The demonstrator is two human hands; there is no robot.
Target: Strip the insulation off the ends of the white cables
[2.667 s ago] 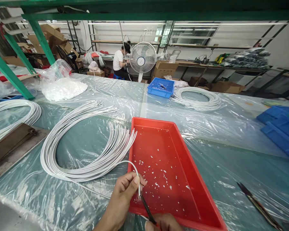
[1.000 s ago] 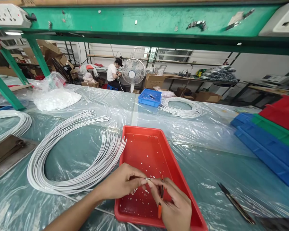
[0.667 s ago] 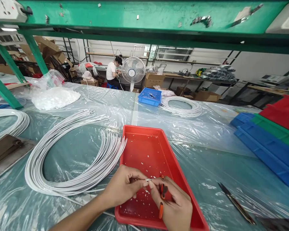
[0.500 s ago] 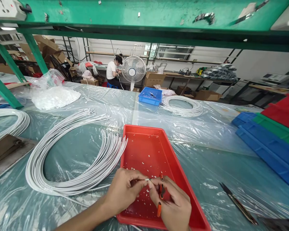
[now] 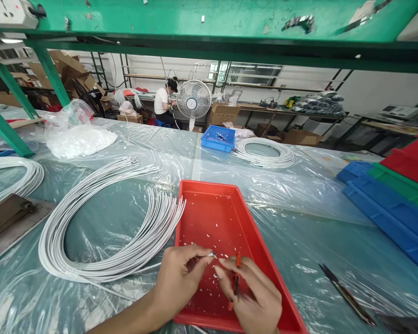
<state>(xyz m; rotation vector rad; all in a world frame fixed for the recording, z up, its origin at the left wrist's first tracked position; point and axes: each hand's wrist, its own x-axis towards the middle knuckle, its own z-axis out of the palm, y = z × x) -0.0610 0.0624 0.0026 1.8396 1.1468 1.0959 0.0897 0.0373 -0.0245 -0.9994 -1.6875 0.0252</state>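
Observation:
My left hand (image 5: pixel 183 274) pinches the tip of a white cable (image 5: pixel 212 254) between thumb and forefinger, above the red tray (image 5: pixel 264 260). A short bluish-dark end sticks out of the pinch toward the right. My right hand (image 5: pixel 256 292) holds an orange-and-black tool (image 5: pixel 238 260) across its fingers; its kind is partly hidden by the hand. The right thumb and forefinger are a little apart, just off the cable tip. Small white scraps lie scattered in the tray. Left of it rests a large coil of white cables (image 5: pixel 55 222), its cut ends touching the tray's rim.
Tweezers (image 5: pixel 348 294) lie on the plastic-covered table at right. Stacked blue, green and red trays (image 5: pixel 393 218) stand behind them. Farther back are a blue tray (image 5: pixel 218 144), another cable coil (image 5: pixel 264 162), a fan (image 5: pixel 193 99) and a seated person (image 5: pixel 163 102).
My right hand has drawn away to the right from the cable tip, and its thumb and forefinger have parted. The tool has turned in the right hand. My left hand keeps its pinch.

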